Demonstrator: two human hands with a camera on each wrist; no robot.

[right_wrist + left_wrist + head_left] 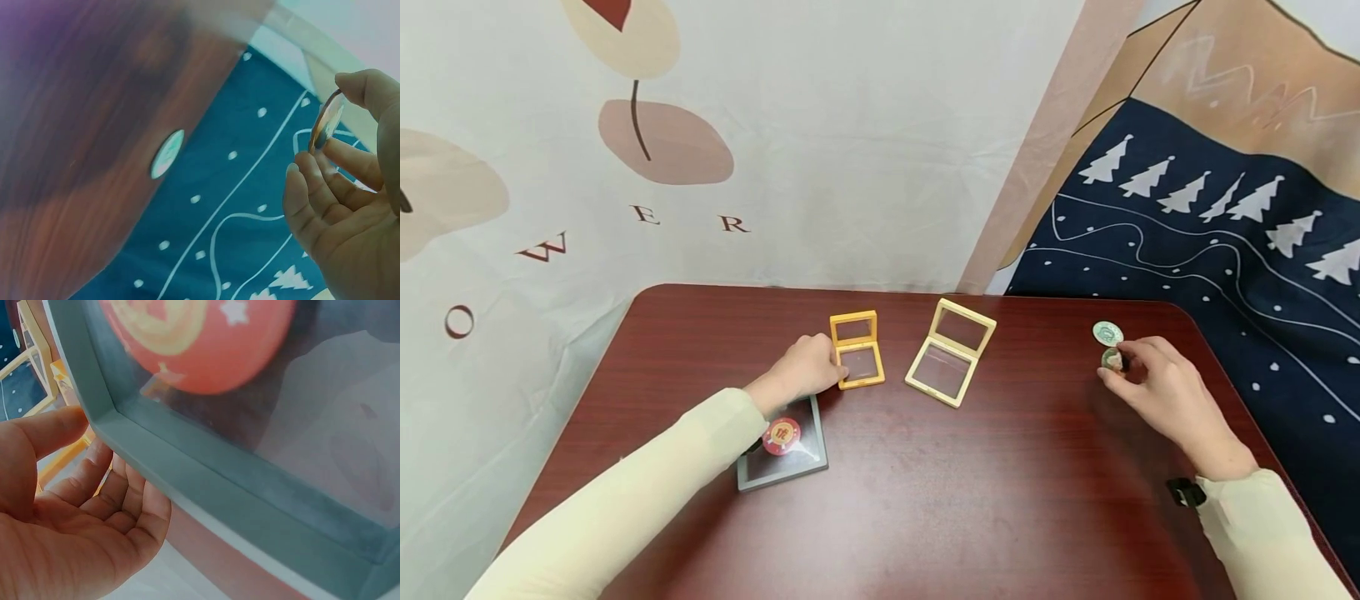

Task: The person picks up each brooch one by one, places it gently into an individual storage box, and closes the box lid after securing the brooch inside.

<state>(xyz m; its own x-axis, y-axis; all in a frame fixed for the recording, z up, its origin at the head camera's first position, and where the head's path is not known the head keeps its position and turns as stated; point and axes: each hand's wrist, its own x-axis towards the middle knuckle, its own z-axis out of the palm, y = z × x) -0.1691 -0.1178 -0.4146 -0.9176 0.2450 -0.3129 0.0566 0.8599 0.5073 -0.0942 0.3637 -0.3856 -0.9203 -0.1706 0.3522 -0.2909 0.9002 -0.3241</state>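
My left hand [807, 367] is at the left edge of a small orange hinged display frame [859, 381], gripping it between thumb and fingers. The frame stands open with clear film in both halves; in the left wrist view much of it hides behind a grey frame [156, 462]. My right hand [1172, 400] pinches a round coin [327, 122] by its rim, above the table's right side. Just beyond it lies a pale green coin [1107, 333] on the table.
Right of the orange frame, a cream hinged frame [942, 392] stands open. Under my left forearm lies the grey frame, with a red round chip [782, 436] behind its film. The dark red table [1000, 500] ends at a fabric backdrop [865, 167].
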